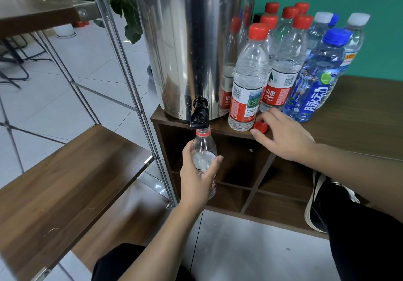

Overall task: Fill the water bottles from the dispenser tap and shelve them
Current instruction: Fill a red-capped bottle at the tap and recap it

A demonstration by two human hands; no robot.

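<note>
The left hand (197, 171) wraps the open bottle (205, 150) mid-body under the dispenser tap (198, 117), off the bench's (359, 115) front-left corner. Thin plastic likely dents (grip gently). The right hand (283, 137) fingers the red cap (260, 127).
</note>
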